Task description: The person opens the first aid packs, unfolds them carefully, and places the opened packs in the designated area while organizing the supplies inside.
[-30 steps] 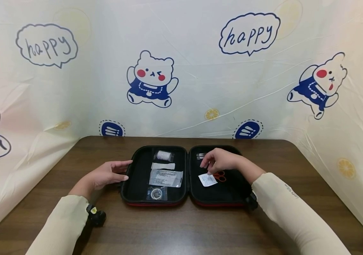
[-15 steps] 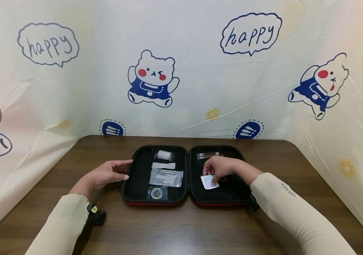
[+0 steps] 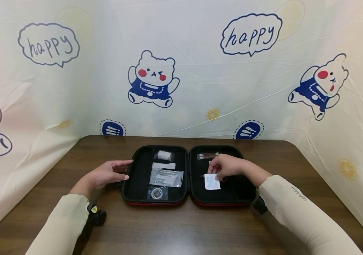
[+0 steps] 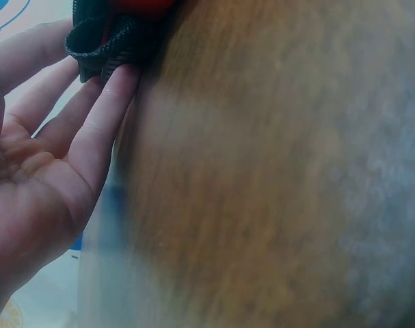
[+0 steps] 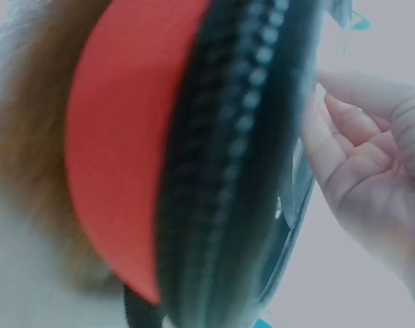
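A black zip case (image 3: pixel 137 191) lies open flat on the table, in two halves. My right hand (image 3: pixel 229 165) pinches a small white printed packet (image 3: pixel 212 181) low over the right half, with the thumb at its right edge. Under that hand the scissors are mostly hidden; a bit of orange handle (image 3: pixel 224 179) shows. My left hand (image 3: pixel 109 173) touches the left rim of the case, fingers and thumb extended. In the left wrist view its fingertips meet the black fabric edge (image 4: pixel 118 41). The right wrist view shows the case's red shell (image 5: pixel 132 137) in front of the right hand (image 5: pixel 371 164).
In the left half lie a wrapped white roll (image 3: pixel 163 155), a white strip (image 3: pixel 163 165), a silver printed pouch (image 3: pixel 166 177) and a clear bag with a white ring (image 3: pixel 156 193). Slim wrapped sticks (image 3: pixel 207 156) lie at the right half's back. A patterned curtain hangs behind the table (image 3: pixel 181 226).
My right hand has come down onto the white packet and taken hold of it, then shifted right; the packet has turned straighter. The wrapped sticks have come into fuller view. My left hand stays put.
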Available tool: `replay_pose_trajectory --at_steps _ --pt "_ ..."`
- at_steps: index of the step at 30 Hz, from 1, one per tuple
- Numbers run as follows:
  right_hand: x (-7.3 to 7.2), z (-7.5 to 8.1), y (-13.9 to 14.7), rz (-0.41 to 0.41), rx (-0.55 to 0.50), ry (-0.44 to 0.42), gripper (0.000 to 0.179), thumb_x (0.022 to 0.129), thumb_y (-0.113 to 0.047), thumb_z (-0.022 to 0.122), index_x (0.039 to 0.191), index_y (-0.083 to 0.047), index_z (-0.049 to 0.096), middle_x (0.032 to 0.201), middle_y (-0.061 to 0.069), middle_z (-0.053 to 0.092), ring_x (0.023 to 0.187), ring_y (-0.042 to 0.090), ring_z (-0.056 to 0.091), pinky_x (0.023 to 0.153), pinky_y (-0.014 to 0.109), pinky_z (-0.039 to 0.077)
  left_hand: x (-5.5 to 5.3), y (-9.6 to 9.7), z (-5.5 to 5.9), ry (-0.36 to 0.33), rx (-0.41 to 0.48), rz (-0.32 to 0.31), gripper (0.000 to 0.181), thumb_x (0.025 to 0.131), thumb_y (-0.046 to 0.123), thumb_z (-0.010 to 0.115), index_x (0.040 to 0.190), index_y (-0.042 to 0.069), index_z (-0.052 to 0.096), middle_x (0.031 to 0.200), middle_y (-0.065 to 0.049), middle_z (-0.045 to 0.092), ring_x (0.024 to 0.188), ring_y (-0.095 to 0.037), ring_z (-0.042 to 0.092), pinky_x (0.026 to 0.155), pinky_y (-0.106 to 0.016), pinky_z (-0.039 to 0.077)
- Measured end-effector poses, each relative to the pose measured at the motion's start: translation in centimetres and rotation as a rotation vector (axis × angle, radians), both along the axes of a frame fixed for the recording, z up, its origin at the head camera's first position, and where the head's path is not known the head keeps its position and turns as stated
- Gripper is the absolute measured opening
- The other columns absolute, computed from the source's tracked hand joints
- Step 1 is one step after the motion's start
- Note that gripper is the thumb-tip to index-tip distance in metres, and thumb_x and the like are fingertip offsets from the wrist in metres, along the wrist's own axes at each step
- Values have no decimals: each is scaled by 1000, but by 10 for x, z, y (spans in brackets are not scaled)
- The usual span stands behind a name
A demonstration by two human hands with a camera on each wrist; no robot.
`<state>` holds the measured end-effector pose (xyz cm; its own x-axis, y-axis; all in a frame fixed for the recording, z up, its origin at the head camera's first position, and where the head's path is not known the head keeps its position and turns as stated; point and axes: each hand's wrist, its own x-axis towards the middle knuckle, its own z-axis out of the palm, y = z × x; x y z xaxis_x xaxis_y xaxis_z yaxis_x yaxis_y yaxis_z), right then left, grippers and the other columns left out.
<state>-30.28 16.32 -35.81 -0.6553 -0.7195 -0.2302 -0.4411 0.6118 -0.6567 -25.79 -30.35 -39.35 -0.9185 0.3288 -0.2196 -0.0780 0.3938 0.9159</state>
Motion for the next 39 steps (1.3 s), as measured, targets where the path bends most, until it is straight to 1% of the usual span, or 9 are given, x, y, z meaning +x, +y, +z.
replay_pose_trajectory --at_steps 5,12,19,23,29,35,39 --pt "3 0 9 -44 -81 -22 22 82 10 70 99 -3 70 87 6 66 76 17 62 67 39 59 0 0 0 -2 -3 0 77 86 14 75 151 5 35 153 -29 28 137 -48 29 99 -43 46" --pt "5 -1 20 -88 -146 -25 22 83 8 71 103 -1 71 89 7 67 79 19 62 70 41 59 2 1 0 1 -6 -1 77 86 14 75 151 5 34 153 -29 27 137 -48 30 99 -44 46" --pt "10 -1 29 -125 -209 -30 23 83 6 72 106 1 72 94 8 69 80 20 63 69 38 59 3 1 0 7 -4 -4 75 87 12 74 151 5 34 152 -29 28 137 -48 30 99 -44 46" --pt "14 -1 34 -161 -225 -15 24 84 4 72 107 -1 73 95 8 70 82 21 63 71 37 59 3 0 0 11 -6 -3 75 87 13 74 151 5 34 153 -29 28 137 -48 30 99 -44 46" --pt "18 -3 43 -212 -236 32 26 84 3 73 109 -3 73 96 7 71 83 22 63 72 33 58 2 0 0 13 -8 -3 76 87 14 74 151 5 35 153 -29 28 137 -48 30 99 -44 46" --pt "23 -2 56 -238 -301 47 27 83 3 72 110 -1 71 98 10 71 85 23 64 72 31 58 2 0 0 3 3 -8 76 87 13 74 151 5 34 153 -29 28 137 -47 30 99 -44 46" --pt "27 -3 68 -271 -337 68 27 83 4 72 110 2 70 99 13 71 83 23 64 71 32 58 1 1 0 4 2 -11 76 87 12 74 151 5 34 153 -29 28 137 -47 30 99 -44 46"
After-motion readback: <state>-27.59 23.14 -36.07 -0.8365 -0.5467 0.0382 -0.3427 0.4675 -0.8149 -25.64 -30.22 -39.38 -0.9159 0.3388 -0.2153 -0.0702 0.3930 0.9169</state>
